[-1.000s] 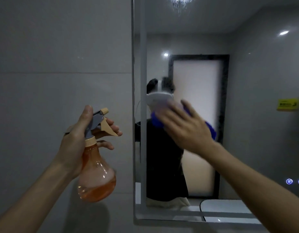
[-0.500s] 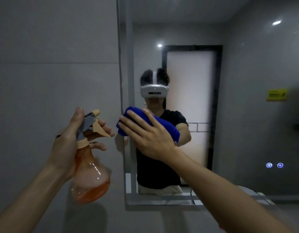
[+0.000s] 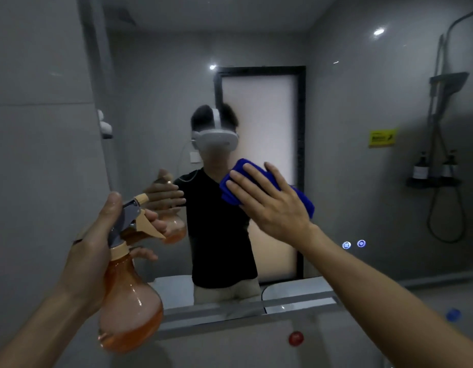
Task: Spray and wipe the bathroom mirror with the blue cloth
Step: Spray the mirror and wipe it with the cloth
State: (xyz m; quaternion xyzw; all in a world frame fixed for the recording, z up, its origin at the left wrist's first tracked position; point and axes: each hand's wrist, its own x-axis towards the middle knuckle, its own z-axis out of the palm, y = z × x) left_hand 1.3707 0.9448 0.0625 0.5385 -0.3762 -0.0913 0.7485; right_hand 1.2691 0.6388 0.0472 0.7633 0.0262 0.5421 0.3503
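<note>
Nearest, the left hand (image 3: 97,243) grips an orange spray bottle (image 3: 130,301) by its neck, thumb up behind the grey head, fingers curled at the trigger, nozzle aimed at the mirror (image 3: 336,102). Farther out, the right hand (image 3: 272,205) lies flat with fingers spread, pressing the folded blue cloth (image 3: 230,191) against the glass near mid-height. In the reflection stand a frosted door (image 3: 267,115), a yellow sign (image 3: 382,138) and a shower (image 3: 448,83).
</note>
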